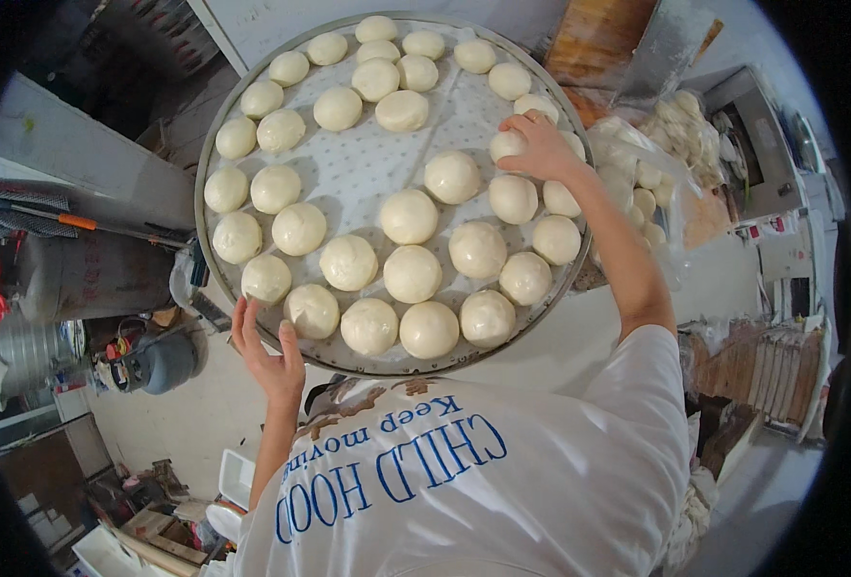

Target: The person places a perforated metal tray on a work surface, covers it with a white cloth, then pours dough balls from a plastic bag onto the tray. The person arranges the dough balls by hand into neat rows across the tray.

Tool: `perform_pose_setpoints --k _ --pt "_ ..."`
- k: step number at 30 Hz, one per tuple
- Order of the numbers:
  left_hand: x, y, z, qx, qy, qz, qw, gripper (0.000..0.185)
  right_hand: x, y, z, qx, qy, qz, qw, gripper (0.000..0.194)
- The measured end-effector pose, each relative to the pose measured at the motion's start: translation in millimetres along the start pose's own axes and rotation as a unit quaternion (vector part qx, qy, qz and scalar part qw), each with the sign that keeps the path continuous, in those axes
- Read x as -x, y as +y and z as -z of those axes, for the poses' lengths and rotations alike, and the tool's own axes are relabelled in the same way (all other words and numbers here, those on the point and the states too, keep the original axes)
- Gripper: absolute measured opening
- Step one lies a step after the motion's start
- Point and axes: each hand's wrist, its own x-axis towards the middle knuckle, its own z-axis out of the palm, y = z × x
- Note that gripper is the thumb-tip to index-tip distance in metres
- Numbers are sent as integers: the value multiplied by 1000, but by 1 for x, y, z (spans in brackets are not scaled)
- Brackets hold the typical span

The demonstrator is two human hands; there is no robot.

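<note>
A large round metal steamer tray (207, 245) lies before me, lined with a white dotted sheet (367, 162). Several smooth, glossy white buns (409, 217) are spread over it, thickest at the front and right. At the tray's right side, my right hand (541, 148) has its thumb and fingers around a bun (506, 148), partly covering it. My left hand (274, 360) is at the front left rim, fingers apart and holding nothing. Its fingertips are close to a bun (266, 280) and its thumb to another bun (311, 311); contact is hard to tell.
Right of the tray are clear plastic bags of round white pieces (645, 195). A wooden board (598, 43) stands behind them. At left are a large grey cylinder (97, 267), an orange-banded pole (77, 221) and a small gas cylinder (169, 360). A white basin (238, 476) sits low.
</note>
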Motion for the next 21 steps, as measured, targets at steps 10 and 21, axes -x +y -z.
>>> perform_pose_setpoints --k 10,21 --pt "9 2 -22 -17 36 15 999 58 -90 -111 -40 -140 -11 -83 987 72" --pt "13 -3 -27 14 40 32 999 55 -78 -32 -10 51 117 74 989 53"
